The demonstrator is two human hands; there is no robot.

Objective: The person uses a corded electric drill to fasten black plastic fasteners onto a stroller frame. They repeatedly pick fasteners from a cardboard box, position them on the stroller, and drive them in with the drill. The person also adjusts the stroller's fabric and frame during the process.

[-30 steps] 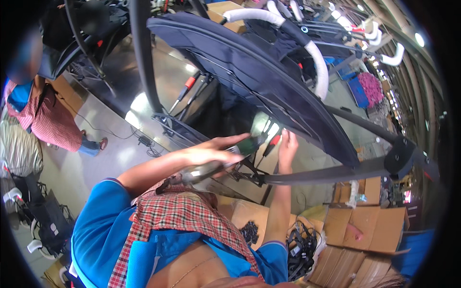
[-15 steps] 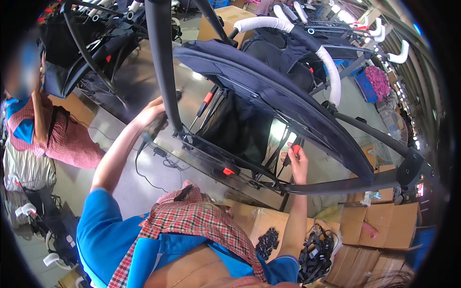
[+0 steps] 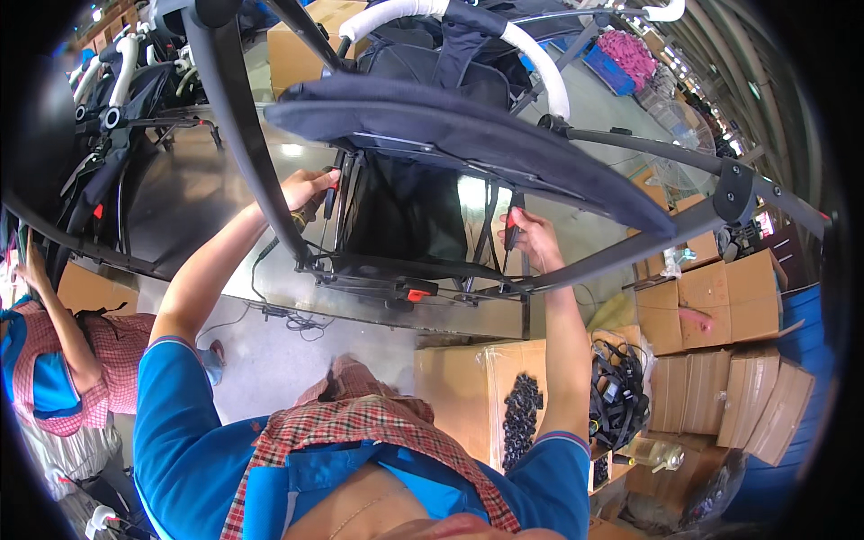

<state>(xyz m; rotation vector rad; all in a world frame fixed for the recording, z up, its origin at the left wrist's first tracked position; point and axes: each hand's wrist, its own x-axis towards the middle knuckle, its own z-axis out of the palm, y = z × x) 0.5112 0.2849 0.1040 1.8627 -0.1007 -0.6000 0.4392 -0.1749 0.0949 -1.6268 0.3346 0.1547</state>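
Red-and-black levers on dark stroller frame

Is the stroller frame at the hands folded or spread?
The stroller frame is spread: its side tubes stand wide apart, with black fabric hanging between them.

The left hand partly hides a corded tool.

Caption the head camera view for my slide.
Left hand and right hand at red-and-black plastic pieces on opposite sides of a black stroller frame with curved navy fabric canopy.
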